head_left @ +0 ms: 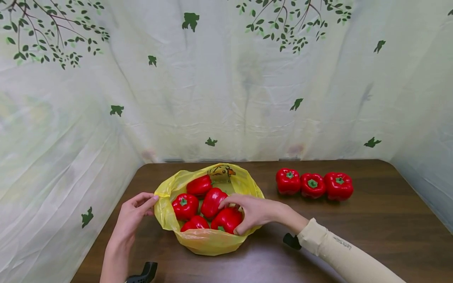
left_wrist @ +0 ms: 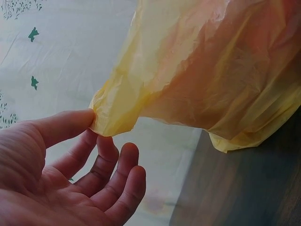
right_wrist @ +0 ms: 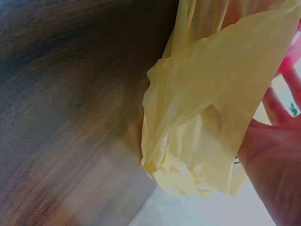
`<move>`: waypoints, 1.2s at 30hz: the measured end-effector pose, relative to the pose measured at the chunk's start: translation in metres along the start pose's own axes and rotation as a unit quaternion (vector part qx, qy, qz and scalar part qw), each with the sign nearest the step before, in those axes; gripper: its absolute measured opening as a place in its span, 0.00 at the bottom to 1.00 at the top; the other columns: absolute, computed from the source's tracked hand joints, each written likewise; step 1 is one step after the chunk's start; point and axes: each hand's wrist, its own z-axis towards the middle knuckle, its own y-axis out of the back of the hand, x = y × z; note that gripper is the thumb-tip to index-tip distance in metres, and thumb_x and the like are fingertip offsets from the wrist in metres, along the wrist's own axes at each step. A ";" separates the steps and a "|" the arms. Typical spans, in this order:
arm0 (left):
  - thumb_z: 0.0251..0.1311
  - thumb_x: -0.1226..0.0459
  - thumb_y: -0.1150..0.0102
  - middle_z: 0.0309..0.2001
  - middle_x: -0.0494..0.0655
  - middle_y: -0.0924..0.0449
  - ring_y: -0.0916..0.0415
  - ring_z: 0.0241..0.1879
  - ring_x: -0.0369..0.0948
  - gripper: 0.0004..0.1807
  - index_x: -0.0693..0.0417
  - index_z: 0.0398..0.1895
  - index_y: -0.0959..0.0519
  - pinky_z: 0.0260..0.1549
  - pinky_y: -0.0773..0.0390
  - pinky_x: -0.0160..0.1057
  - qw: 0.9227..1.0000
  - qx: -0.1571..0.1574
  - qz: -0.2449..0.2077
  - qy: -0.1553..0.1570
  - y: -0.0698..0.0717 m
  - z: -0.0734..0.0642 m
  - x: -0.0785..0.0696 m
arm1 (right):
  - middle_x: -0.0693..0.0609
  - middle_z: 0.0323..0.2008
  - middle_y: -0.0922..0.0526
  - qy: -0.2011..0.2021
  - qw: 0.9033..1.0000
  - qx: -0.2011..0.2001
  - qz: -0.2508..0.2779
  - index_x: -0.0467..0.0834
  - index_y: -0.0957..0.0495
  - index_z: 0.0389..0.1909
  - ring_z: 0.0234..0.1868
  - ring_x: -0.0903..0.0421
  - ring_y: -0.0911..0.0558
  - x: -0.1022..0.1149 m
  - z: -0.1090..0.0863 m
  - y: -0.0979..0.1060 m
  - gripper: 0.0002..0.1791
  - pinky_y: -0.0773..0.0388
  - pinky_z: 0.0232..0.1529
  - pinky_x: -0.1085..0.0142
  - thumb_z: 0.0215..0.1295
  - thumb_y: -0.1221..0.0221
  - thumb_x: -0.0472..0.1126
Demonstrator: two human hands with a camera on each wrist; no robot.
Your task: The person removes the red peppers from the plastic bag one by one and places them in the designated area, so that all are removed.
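A yellow plastic bag (head_left: 199, 243) stands on the table with its mouth spread, holding several red bell peppers, one of them a pepper (head_left: 186, 206) with its green stem up. At the bag's left rim my left hand (head_left: 132, 214) pinches the yellow plastic between thumb and forefinger; the left wrist view shows its other fingers loosely bent below. My right hand (head_left: 256, 214) reaches over the right rim, thumb and fingers curved round the front-right bell pepper (head_left: 226, 219) inside. In the right wrist view, the bag's side (right_wrist: 211, 89) covers much of that hand.
Three red bell peppers, the left one (head_left: 288, 181) nearest the bag, stand in a row at the back right of the dark wooden table (head_left: 382, 228). Pale curtains (head_left: 244, 98) with leaf prints close off the back and sides.
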 end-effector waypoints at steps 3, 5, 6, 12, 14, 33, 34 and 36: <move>0.63 0.53 0.36 0.39 0.41 0.21 0.24 0.38 0.39 0.19 0.61 0.46 0.19 0.38 0.19 0.37 1.000 -0.001 0.000 0.001 0.000 0.000 0.000 | 0.62 0.54 0.29 0.007 1.000 -0.014 -0.009 0.61 0.27 0.61 0.55 0.61 0.31 0.000 -0.002 0.001 0.34 0.26 0.52 0.65 0.49 0.33 0.45; 0.63 0.53 0.36 0.40 0.41 0.22 0.24 0.38 0.39 0.20 0.61 0.46 0.19 0.38 0.19 0.37 1.000 -0.001 0.001 0.002 0.000 0.001 0.001 | 0.63 0.54 0.30 0.004 1.000 -0.023 -0.012 0.63 0.26 0.61 0.55 0.61 0.31 0.000 -0.004 0.001 0.33 0.26 0.52 0.65 0.49 0.33 0.47; 0.63 0.53 0.36 0.40 0.41 0.22 0.24 0.38 0.39 0.20 0.61 0.46 0.19 0.38 0.19 0.37 1.000 0.000 0.002 0.002 0.000 0.001 0.001 | 0.63 0.54 0.30 0.003 1.000 -0.029 -0.013 0.63 0.26 0.60 0.55 0.61 0.31 0.000 -0.005 0.001 0.33 0.26 0.52 0.65 0.49 0.33 0.48; 0.64 0.53 0.36 0.40 0.41 0.22 0.24 0.38 0.39 0.20 0.60 0.46 0.19 0.39 0.19 0.37 1.000 0.001 0.007 0.005 0.000 0.001 0.001 | 0.64 0.54 0.30 -0.012 0.998 -0.067 -0.011 0.65 0.28 0.57 0.54 0.62 0.29 0.005 -0.014 0.003 0.32 0.24 0.52 0.64 0.48 0.32 0.51; 0.64 0.53 0.36 0.40 0.41 0.22 0.24 0.38 0.39 0.20 0.61 0.46 0.19 0.39 0.19 0.37 1.000 0.000 0.008 0.005 -0.001 0.001 0.000 | 0.65 0.54 0.29 -0.009 0.996 -0.086 -0.012 0.64 0.29 0.57 0.53 0.62 0.28 0.007 -0.017 0.003 0.32 0.24 0.52 0.63 0.48 0.31 0.49; 0.64 0.52 0.36 0.40 0.41 0.22 0.24 0.37 0.39 0.20 0.61 0.47 0.20 0.39 0.19 0.38 1.000 0.001 0.013 -0.002 -0.001 0.001 0.001 | 0.66 0.50 0.23 -0.013 0.979 -0.205 0.016 0.62 0.30 0.57 0.51 0.58 0.21 0.017 -0.055 0.009 0.32 0.21 0.48 0.53 0.50 0.29 0.45; 0.63 0.53 0.36 0.40 0.41 0.21 0.24 0.37 0.39 0.20 0.61 0.47 0.20 0.39 0.19 0.38 1.000 0.000 0.012 -0.002 -0.001 0.001 0.001 | 0.65 0.51 0.24 -0.010 0.977 -0.210 0.018 0.61 0.30 0.57 0.51 0.58 0.21 0.017 -0.057 0.008 0.32 0.21 0.49 0.52 0.51 0.29 0.46; 0.63 0.53 0.36 0.39 0.40 0.21 0.24 0.37 0.38 0.20 0.61 0.46 0.20 0.38 0.19 0.38 1.000 -0.002 0.008 -0.002 -0.001 0.001 0.001 | 0.64 0.52 0.24 -0.009 0.974 -0.225 0.022 0.60 0.31 0.58 0.52 0.58 0.21 0.019 -0.060 0.007 0.33 0.22 0.51 0.51 0.51 0.28 0.46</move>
